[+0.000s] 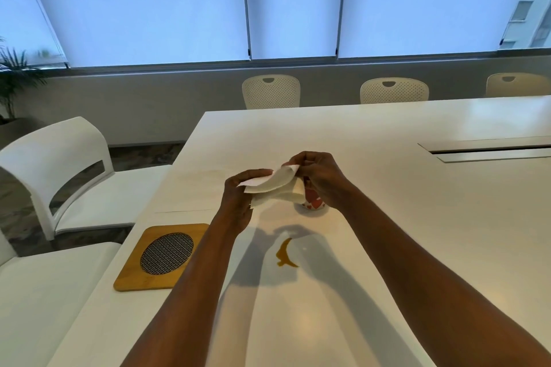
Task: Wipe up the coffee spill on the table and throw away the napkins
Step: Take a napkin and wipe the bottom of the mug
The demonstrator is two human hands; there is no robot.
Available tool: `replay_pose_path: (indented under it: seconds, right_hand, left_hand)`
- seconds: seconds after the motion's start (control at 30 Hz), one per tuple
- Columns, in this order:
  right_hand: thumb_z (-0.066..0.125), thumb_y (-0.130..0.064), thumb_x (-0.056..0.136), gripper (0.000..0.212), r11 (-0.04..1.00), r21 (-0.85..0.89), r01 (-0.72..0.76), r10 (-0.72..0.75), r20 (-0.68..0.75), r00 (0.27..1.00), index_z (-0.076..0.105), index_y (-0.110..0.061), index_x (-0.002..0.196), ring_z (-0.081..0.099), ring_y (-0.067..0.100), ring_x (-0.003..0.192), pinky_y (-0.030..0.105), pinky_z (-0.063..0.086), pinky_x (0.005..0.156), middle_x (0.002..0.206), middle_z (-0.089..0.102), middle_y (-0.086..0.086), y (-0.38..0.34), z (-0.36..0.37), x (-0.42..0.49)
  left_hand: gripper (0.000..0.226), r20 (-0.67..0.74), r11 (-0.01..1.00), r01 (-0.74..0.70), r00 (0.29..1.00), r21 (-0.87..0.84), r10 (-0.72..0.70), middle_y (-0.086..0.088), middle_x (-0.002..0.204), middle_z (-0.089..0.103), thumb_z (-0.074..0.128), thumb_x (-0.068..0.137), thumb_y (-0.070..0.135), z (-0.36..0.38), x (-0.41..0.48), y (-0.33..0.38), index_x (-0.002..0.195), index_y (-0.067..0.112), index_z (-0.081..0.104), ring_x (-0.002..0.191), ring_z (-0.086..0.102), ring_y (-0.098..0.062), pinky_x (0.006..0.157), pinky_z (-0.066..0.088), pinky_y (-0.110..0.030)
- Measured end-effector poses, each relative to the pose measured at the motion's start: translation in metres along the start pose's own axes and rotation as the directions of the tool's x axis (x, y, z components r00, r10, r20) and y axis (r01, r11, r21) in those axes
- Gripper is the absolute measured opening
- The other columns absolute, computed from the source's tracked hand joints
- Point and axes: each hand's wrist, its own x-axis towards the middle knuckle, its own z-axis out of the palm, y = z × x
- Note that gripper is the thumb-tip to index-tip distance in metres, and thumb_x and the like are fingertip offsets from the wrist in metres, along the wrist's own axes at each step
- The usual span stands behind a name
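Observation:
A small brown coffee spill [285,255] lies on the white table [387,217], curved like a comma. Above and beyond it I hold a folded white napkin [275,185] in the air with both hands. My left hand [241,199] grips its left end from below. My right hand [319,179] pinches its upper right corner. A cup with red hearts [313,202] stands on the table just behind the napkin, mostly hidden by the napkin and my right hand.
A wooden trivet with a round metal mesh centre [162,256] lies near the table's left edge. White chairs [68,176] stand at the left, and more chairs [271,91] line the far side. A cable slot [489,150] runs across the table's right.

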Motion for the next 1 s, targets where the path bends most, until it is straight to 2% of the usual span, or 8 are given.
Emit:
replay_pose_path:
  seconds: [0.23,0.33,0.43,0.63,0.73,0.83,0.9,1.0]
  right_hand:
    - [0.045,-0.048,0.097,0.041,0.900,0.195,-0.391,0.361,0.169,0.917,0.055,-0.013,0.114,0.071,0.029,0.097,0.037,0.061,0.075,0.112,0.069,0.009,-0.007,-0.007,0.002]
    - [0.064,-0.024,0.092,0.029,0.932,0.118,-0.344,0.319,0.188,0.929,0.062,-0.005,0.113,0.074,0.024,0.084,0.033,0.060,0.066,0.118,0.066,0.015,-0.013,-0.012,0.004]
    - [0.068,-0.007,0.086,0.030,0.954,-0.098,-0.284,0.285,-0.002,0.958,0.065,-0.001,0.115,0.068,0.025,0.088,0.028,0.059,0.065,0.114,0.065,0.014,-0.019,-0.012,0.011]
    - [0.072,-0.012,0.084,0.030,0.879,-0.446,-0.170,0.110,-0.158,0.981,0.068,-0.002,0.112,0.066,0.024,0.077,0.023,0.053,0.056,0.108,0.068,0.009,-0.026,-0.011,0.018]
    - [0.071,-0.015,0.085,0.028,0.849,-0.508,-0.146,0.043,-0.209,0.977,0.068,-0.003,0.111,0.070,0.028,0.077,0.023,0.055,0.057,0.108,0.068,0.008,-0.031,-0.005,0.022]
    - [0.070,-0.018,0.087,0.019,0.831,-0.550,-0.080,-0.043,-0.207,0.977,0.070,-0.004,0.100,0.070,0.021,0.070,0.020,0.053,0.055,0.097,0.071,0.010,-0.035,0.002,0.027]
    - [0.070,-0.021,0.087,0.020,0.830,-0.554,-0.062,-0.068,-0.211,0.975,0.070,-0.004,0.096,0.067,0.018,0.066,0.019,0.051,0.053,0.088,0.070,0.008,-0.038,0.007,0.030]
    - [0.070,-0.023,0.086,0.019,0.840,-0.540,-0.042,-0.063,-0.174,0.983,0.071,-0.006,0.094,0.066,0.015,0.065,0.016,0.048,0.048,0.081,0.067,0.002,-0.039,0.011,0.034]
  left_hand:
    - [0.028,-0.152,0.985,-0.166,0.974,0.040,0.170,-0.010,0.100,0.073,0.058,0.084,-0.010,0.003,0.007,-0.001,0.082,0.010,0.077,0.103,0.065,-0.031,0.087,0.055,-0.039]
    - [0.027,-0.084,0.919,-0.242,0.956,0.311,0.280,-0.013,0.115,0.066,0.063,0.081,-0.013,0.004,0.011,-0.006,0.096,0.006,0.074,0.111,0.060,-0.029,0.090,0.054,-0.039]
    - [0.027,0.035,0.769,-0.247,0.959,0.590,0.281,-0.009,0.134,0.055,0.065,0.083,-0.008,-0.001,0.015,-0.003,0.103,0.007,0.074,0.118,0.053,-0.022,0.088,0.051,-0.021]
    - [0.055,0.220,0.785,-0.154,0.975,0.600,0.023,0.009,0.154,0.034,0.070,0.081,0.017,-0.014,0.008,0.027,0.132,0.031,0.055,0.143,0.028,-0.018,0.109,0.033,-0.037]
    - [0.080,0.268,0.635,-0.178,0.962,0.751,-0.047,0.009,0.158,0.023,0.073,0.077,0.046,0.009,0.007,0.028,0.146,0.036,0.032,0.145,0.020,-0.019,0.111,0.028,-0.043]
    - [0.096,0.389,0.517,-0.339,0.921,0.786,0.013,0.000,0.157,0.027,0.077,0.073,0.045,0.042,0.009,0.011,0.148,0.029,0.021,0.141,0.030,-0.023,0.107,0.034,-0.031]
    - [0.100,0.371,0.504,-0.349,0.927,0.790,0.062,-0.003,0.157,0.027,0.079,0.075,0.036,0.056,0.011,-0.005,0.151,0.021,0.015,0.142,0.032,-0.024,0.113,0.035,-0.041]
    - [0.074,0.243,0.496,-0.359,0.927,0.790,0.284,-0.009,0.148,0.043,0.068,0.086,0.016,0.059,0.016,-0.018,0.148,0.011,0.026,0.134,0.045,-0.028,0.108,0.042,-0.046]
